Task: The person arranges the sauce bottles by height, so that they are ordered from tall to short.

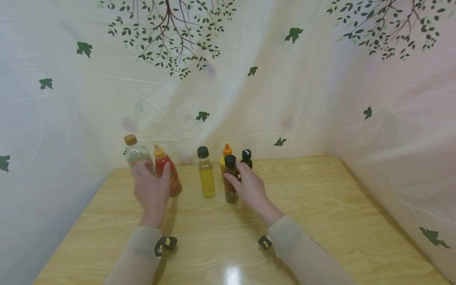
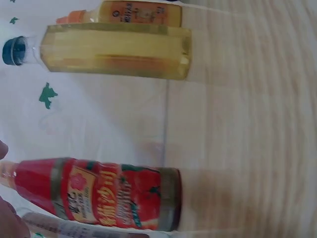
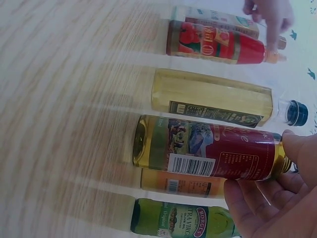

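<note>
Holding the red-labelled bottle point(image 3: 213, 146), right grip point(image 1: 251, 188) half-curled.

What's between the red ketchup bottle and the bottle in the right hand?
A clear, dark-capped bottle of yellow liquid, standing apart from the ketchup bottle; both head and right wrist views show it.

Bottles stood on a pale, wood-grained table point(image 1: 313, 190)
Towards the far edge, from left to right in the head view, are set a clear brown-capped bottle point(image 1: 137, 152), partly hidden, a red sauce bottle point(image 2: 114, 193), a dark-capped bottle of yellow liquid point(image 2: 116, 52), an orange-capped bottle point(image 2: 141, 12) and a green bottle point(image 3: 183, 218); just in front of the orange-capped one a maroon-labelled bottle point(image 3: 213, 148) is held upright, and whether its base is rested on the table cannot be told
</note>
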Demonstrator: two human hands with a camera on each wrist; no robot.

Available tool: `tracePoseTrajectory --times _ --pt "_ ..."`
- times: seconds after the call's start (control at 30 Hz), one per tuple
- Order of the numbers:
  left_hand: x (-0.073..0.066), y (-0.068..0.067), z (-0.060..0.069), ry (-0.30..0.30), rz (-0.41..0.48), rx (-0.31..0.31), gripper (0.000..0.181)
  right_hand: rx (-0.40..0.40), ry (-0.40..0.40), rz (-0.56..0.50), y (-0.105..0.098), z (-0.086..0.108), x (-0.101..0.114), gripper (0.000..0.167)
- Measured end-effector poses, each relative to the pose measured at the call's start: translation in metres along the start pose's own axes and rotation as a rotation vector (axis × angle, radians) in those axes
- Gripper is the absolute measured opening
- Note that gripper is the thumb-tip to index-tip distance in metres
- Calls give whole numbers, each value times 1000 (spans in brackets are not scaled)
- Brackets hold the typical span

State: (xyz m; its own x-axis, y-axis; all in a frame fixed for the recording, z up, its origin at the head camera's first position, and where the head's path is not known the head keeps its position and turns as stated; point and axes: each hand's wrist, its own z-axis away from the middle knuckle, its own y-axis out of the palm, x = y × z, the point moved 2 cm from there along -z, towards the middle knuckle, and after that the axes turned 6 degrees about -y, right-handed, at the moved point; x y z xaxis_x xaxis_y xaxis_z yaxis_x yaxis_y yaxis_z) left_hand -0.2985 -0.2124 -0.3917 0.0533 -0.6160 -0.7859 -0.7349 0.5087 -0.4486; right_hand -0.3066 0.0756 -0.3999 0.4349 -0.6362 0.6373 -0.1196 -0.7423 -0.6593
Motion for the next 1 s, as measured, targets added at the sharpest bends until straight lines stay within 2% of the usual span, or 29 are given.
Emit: tracePoseTrajectory --times 0.07,0.17,0.33,0.47,0.57,0.67,0.8,0.9,1.0 --pt "-5 -2 1 29 27 -25 53 0 2 2 0 0 0 38" --pt "-15 -5 5 74 52 -27 51 2 4 -2 0 -1 1 38" --pt "-35 -7 14 121 62 32 51 4 -10 -1 0 -1 1 39" --pt "-48 -4 20 203 137 60 54 -4 -18 7 0 -1 2 39" --pt "-56 3 23 241 180 83 59 -3 -18 15 -1 -1 2 39" --pt "-62 12 28 234 194 124 63 5 -6 13 -1 -2 2 40" --pt "-73 25 33 173 209 180 66 7 6 0 -1 -2 2 38" --pt "-78 35 36 141 199 189 66 2 7 -5 -1 -2 1 37" --pt "-78 44 37 150 191 184 66 -1 9 -11 -1 -2 1 36"
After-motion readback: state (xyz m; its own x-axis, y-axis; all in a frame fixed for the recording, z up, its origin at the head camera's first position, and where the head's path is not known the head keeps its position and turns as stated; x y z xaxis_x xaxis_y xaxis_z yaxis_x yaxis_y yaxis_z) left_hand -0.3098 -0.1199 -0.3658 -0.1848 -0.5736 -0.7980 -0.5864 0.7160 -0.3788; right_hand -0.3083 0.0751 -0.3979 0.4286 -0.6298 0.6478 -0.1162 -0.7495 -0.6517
